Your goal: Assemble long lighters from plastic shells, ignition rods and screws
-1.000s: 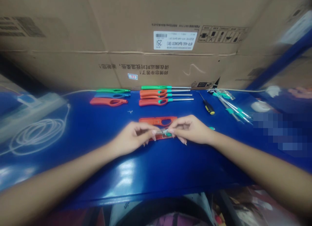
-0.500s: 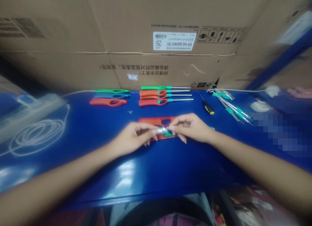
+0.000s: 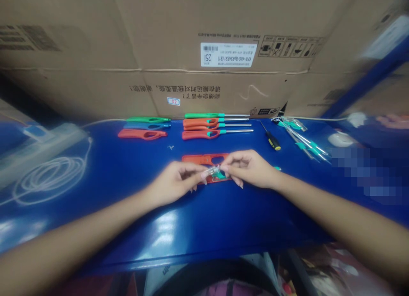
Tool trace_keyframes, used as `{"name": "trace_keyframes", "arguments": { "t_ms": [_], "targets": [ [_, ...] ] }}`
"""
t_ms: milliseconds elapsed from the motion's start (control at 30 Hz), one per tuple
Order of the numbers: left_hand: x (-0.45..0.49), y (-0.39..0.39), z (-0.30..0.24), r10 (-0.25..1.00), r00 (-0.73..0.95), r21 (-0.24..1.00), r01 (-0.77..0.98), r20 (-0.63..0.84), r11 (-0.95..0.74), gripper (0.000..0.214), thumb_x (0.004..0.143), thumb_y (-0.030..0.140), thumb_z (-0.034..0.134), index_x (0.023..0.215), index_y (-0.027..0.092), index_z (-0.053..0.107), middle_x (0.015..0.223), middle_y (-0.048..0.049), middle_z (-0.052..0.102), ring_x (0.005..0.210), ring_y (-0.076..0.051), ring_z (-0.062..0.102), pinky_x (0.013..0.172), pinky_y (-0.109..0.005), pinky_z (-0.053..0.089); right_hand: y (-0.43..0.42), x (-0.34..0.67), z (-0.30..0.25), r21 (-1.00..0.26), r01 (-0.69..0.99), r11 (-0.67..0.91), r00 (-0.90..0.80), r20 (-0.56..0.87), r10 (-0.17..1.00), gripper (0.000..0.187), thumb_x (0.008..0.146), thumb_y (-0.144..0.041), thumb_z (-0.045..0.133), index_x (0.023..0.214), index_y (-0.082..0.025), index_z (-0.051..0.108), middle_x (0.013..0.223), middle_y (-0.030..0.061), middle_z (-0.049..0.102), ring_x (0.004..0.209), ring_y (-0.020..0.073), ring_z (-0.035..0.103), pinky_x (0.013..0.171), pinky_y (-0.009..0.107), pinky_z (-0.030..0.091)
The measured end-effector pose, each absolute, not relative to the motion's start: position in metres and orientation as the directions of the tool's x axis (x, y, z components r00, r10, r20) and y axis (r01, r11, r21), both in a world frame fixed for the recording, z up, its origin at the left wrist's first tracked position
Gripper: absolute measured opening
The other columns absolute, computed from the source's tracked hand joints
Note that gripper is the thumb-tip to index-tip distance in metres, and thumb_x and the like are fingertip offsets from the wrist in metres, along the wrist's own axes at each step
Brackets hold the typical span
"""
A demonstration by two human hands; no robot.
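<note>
Between the fingertips of my left hand (image 3: 174,181) is a small clear lighter fuel tank (image 3: 210,172), tilted with its right end slightly raised. My right hand (image 3: 251,166) pinches at that right end; whatever its fingertips grip there is hidden. Under both hands lie the two halves of an orange lighter casing (image 3: 194,159), opened out on the blue table. A green trigger piece (image 3: 220,174) shows in the nearer half. My fingers cover much of that half.
Behind stand rows of red-orange and green lighters (image 3: 200,134) and casings (image 3: 134,134). A screwdriver (image 3: 273,142) lies right of them, beside metal tubes with green parts (image 3: 311,146). Coiled white cable (image 3: 47,179) and a power strip (image 3: 64,138) occupy the left. A cardboard box (image 3: 111,44) backs the table.
The clear fuel tank has tilted a little, its left end lower. My left fingers have shifted slightly with it; the right hand stays almost in place.
</note>
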State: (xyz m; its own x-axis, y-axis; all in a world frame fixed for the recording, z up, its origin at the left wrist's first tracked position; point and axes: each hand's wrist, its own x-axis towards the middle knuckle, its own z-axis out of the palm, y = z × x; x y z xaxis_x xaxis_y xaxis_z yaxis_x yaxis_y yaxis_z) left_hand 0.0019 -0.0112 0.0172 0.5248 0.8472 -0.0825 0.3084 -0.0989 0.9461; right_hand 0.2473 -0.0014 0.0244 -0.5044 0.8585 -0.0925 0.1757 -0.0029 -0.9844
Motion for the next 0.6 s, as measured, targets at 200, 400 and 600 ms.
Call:
{"name": "trace_keyframes", "arguments": {
  "t_ms": [200, 400, 600],
  "targets": [
    [0.0023, -0.0124, 0.0178, 0.837, 0.544, 0.953, 0.283, -0.066, -0.108, 0.031, 0.091, 0.035, 0.067, 0.111, 0.014, 0.077, 0.085, -0.0073, 0.077, 0.059, -0.01, 0.056, 0.054, -0.019, 0.046, -0.0013, 0.2475, 0.0245, -0.983, 0.185, 0.016, -0.512, -0.083, 0.855, 0.036, 0.081, -0.047, 0.077, 0.089, -0.012, 0.069, 0.054, -0.0026, 0.062, 0.043, 0.0075, 0.056, 0.043, 0.019, 0.049],
    [0.0, -0.011, 0.0181, 0.811, 0.584, 0.947, 0.284, -0.047, -0.15, 0.027, 0.092, 0.033, 0.066, 0.105, 0.012, 0.078, 0.08, -0.0063, 0.074, 0.06, -0.01, 0.055, 0.054, -0.019, 0.045, -0.0007, 0.2468, 0.0211, -0.982, 0.185, 0.027, -0.534, -0.077, 0.842, 0.04, 0.08, -0.05, 0.076, 0.087, -0.012, 0.07, 0.056, -0.0018, 0.061, 0.044, 0.0076, 0.056, 0.042, 0.019, 0.05],
    [-0.0008, -0.01, 0.0177, 0.781, 0.623, 0.943, 0.282, -0.039, -0.178, 0.028, 0.094, 0.032, 0.063, 0.107, 0.012, 0.077, 0.084, -0.0067, 0.073, 0.063, -0.01, 0.056, 0.056, -0.019, 0.045, -0.0012, 0.2473, 0.0219, -0.984, 0.173, 0.051, -0.563, -0.056, 0.825, 0.035, 0.082, -0.046, 0.075, 0.087, -0.011, 0.07, 0.057, -0.0022, 0.061, 0.044, 0.0062, 0.054, 0.042, 0.018, 0.049]
  ]
}}
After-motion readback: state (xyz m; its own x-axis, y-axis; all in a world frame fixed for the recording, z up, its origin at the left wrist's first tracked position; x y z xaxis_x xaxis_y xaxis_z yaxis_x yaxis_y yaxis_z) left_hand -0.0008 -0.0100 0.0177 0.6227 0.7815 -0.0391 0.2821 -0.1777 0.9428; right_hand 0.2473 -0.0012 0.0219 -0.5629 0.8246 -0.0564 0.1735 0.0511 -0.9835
